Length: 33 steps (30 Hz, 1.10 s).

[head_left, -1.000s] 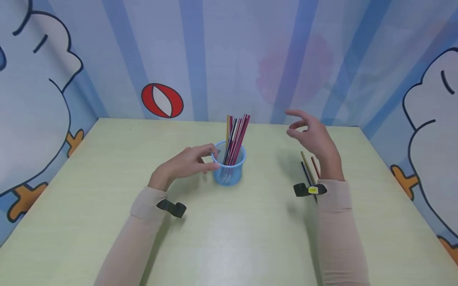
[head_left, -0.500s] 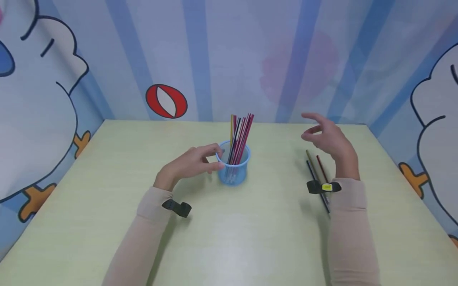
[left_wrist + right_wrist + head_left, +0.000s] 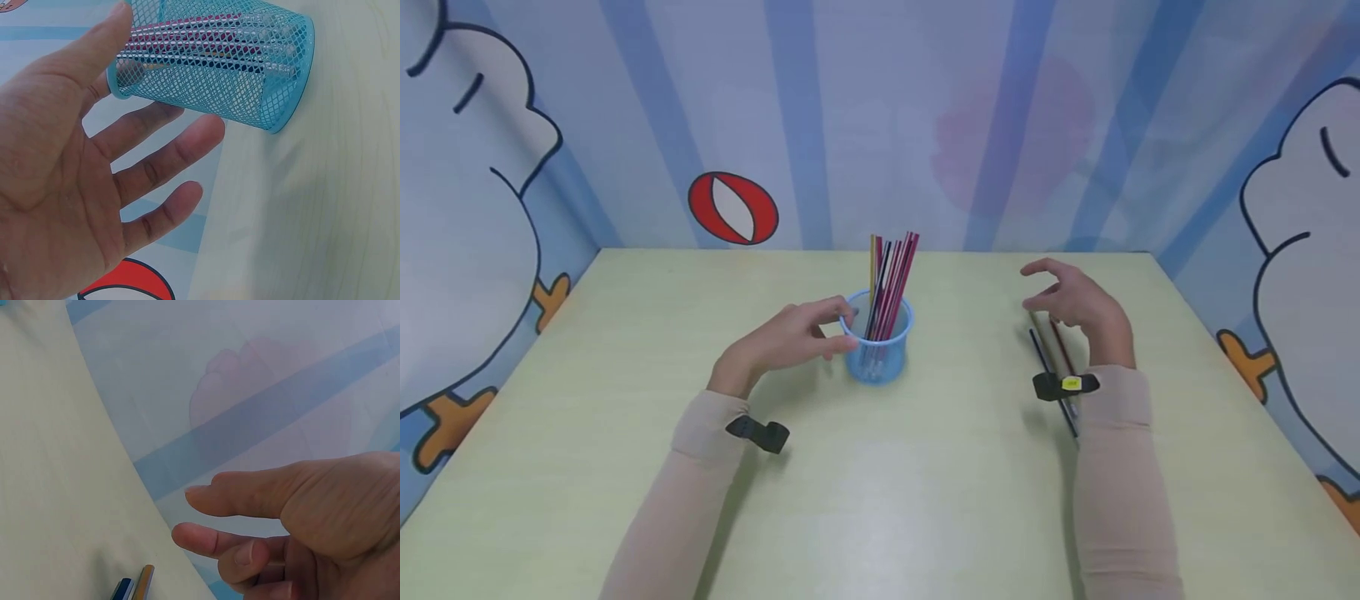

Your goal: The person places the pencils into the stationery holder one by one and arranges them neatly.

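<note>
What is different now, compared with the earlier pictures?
The right hand shifted right, then lowered toward the loose slim dark, golden and reddish pencils; nothing was grasped or released. The left hand still pinches the round blue mesh cup; cup and pencils stayed put.

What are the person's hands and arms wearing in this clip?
The left hand and right hand are bare, without gloves. Both arms wear long, pinkish-beige sleeves with wide cuffs. Each wrist carries a small black camera; the right one bears a yellow patch, its marking unreadable.
</note>
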Tool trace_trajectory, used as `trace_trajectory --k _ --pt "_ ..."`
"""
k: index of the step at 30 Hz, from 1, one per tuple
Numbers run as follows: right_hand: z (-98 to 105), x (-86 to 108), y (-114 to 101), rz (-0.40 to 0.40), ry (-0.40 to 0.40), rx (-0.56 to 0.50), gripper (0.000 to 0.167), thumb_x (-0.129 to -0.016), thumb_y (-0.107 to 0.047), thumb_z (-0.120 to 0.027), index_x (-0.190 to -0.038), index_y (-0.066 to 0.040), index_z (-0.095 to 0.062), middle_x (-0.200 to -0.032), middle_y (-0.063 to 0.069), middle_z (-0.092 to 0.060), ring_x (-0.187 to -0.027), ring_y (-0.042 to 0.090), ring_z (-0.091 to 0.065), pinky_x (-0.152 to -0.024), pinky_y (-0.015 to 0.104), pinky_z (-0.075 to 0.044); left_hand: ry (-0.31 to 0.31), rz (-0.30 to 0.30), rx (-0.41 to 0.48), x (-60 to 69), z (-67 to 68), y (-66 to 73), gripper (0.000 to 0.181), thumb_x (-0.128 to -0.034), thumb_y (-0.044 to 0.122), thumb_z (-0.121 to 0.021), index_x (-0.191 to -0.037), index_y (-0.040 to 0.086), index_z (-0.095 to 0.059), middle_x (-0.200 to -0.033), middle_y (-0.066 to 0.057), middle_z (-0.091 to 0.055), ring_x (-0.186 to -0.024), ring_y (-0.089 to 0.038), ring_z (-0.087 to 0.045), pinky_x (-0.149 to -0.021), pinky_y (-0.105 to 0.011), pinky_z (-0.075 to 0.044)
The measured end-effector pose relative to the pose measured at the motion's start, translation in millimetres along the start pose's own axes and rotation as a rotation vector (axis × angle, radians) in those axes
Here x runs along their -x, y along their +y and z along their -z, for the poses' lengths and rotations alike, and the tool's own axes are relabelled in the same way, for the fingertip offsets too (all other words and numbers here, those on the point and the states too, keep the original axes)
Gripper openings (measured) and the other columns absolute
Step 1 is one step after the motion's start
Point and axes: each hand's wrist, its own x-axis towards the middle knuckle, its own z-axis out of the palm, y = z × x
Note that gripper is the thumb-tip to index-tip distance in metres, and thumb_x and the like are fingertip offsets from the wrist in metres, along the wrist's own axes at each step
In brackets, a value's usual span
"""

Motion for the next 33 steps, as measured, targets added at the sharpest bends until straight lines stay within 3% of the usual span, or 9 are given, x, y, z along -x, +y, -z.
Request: trace_trajectory --k 7,10,14,19,23,26,29,33 --pt "1 -3.2 11 -0.017 -0.065 0.005 0.064 -0.101 -0.018 -0.059 -0.156 -0.016 -0.028 -0.119 0.023 -0.062 -0.052 0.013 -0.033 -0.053 0.033 -0.033 -0.001 -0.020 0.010 -3.3 -1.0 -1.6 0.028 -0.0950 0.043 -0.068 -0.111 0.026 -0.053 -0.127 -0.007 -0.064 -0.081 -0.027 -0.068 -0.072 -0.040 -0.040" --pt "1 -3.8 14 -0.034 -0.091 0.012 0.063 -0.100 -0.017 -0.060 -0.155 -0.014 -0.028 -0.093 0.015 -0.063 -0.050 0.013 -0.031 -0.051 0.032 -0.031 -0.004 -0.013 0.007 -3.2 -0.8 -2.2 0.028 -0.0951 0.042 -0.068 -0.111 0.025 -0.053 -0.127 -0.007 -0.063 -0.081 -0.028 -0.068 -0.073 -0.040 -0.040" --pt "-1 -3.9 16 -0.071 -0.107 0.054 0.060 -0.100 -0.018 -0.060 -0.152 -0.012 -0.032 -0.062 0.001 -0.044 -0.050 0.014 -0.031 -0.050 0.030 -0.029 -0.003 -0.006 0.007 -2.2 -0.6 -2.4 0.027 -0.0952 0.042 -0.067 -0.111 0.025 -0.053 -0.129 -0.007 -0.062 -0.082 -0.028 -0.068 -0.074 -0.041 -0.041" --pt "-3 -1.6 15 -0.116 -0.138 0.101 0.054 -0.100 -0.020 -0.059 -0.148 -0.009 -0.038 -0.059 -0.001 -0.038 -0.052 0.013 -0.030 -0.051 0.029 -0.029 0.004 0.000 0.004 -0.6 -1.0 -1.8 0.028 -0.0947 0.043 -0.068 -0.111 0.026 -0.053 -0.129 -0.008 -0.062 -0.082 -0.027 -0.068 -0.077 -0.042 -0.041" --pt "-6 0.1 13 -0.141 -0.152 0.130 0.051 -0.099 -0.021 -0.060 -0.145 -0.008 -0.043 -0.072 0.003 -0.049 -0.059 0.017 -0.037 -0.061 0.034 -0.036 0.002 0.003 0.010 -0.5 -0.9 -1.7 0.028 -0.0947 0.043 -0.068 -0.111 0.026 -0.053 -0.132 -0.010 -0.061 -0.083 -0.027 -0.068 -0.079 -0.042 -0.041" --pt "-9 0.3 12 -0.140 -0.155 0.157 0.051 -0.098 -0.023 -0.062 -0.143 -0.007 -0.045 -0.098 0.012 -0.059 -0.078 0.025 -0.048 -0.076 0.043 -0.044 -0.002 0.003 0.016 -0.9 -0.9 -1.6 0.028 -0.0950 0.043 -0.067 -0.111 0.026 -0.052 -0.137 -0.011 -0.059 -0.084 -0.029 -0.069 -0.080 -0.043 -0.041" --pt "-13 -1.8 11 -0.131 -0.136 0.183 0.049 -0.098 -0.024 -0.063 -0.141 -0.007 -0.047 -0.122 0.019 -0.053 -0.097 0.033 -0.050 -0.086 0.050 -0.044 -0.005 0.006 0.016 -1.1 -1.0 -1.5 0.028 -0.0950 0.043 -0.067 -0.111 0.026 -0.052 -0.135 -0.011 -0.060 -0.083 -0.029 -0.068 -0.081 -0.044 -0.041" --pt "-21 -7.1 9 -0.132 -0.077 0.225 0.043 -0.095 -0.023 -0.064 -0.133 -0.007 -0.052 -0.134 0.023 -0.042 -0.103 0.038 -0.048 -0.085 0.050 -0.043 -0.004 0.011 0.009 -1.0 -0.8 -1.4 0.028 -0.0948 0.044 -0.068 -0.111 0.026 -0.053 -0.135 -0.011 -0.059 -0.085 -0.029 -0.068 -0.081 -0.043 -0.041"
